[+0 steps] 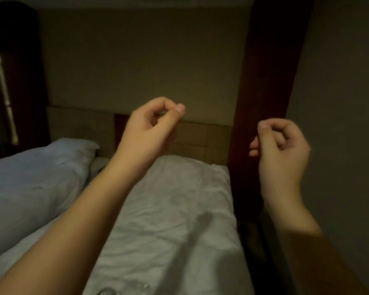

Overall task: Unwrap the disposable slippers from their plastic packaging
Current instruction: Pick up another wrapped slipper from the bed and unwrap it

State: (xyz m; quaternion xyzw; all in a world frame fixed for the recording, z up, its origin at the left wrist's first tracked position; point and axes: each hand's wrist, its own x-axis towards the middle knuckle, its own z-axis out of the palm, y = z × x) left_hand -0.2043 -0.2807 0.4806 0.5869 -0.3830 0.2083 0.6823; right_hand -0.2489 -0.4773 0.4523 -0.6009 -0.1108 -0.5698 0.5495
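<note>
A glint of clear plastic packaging [124, 289] lies on the white bed sheet [168, 209] at the bottom edge of the view; whether slippers are inside cannot be told. Above the bed, the left hand [151, 126] is raised with thumb and forefinger pressed together on nothing visible. The right hand [281, 150], well apart, has loosely curled fingers, empty. A pale pillow [30, 182] lies at left.

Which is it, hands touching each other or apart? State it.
Apart. The head view shows the left hand and right hand raised, with wall and dark post plainly visible between them.
</note>
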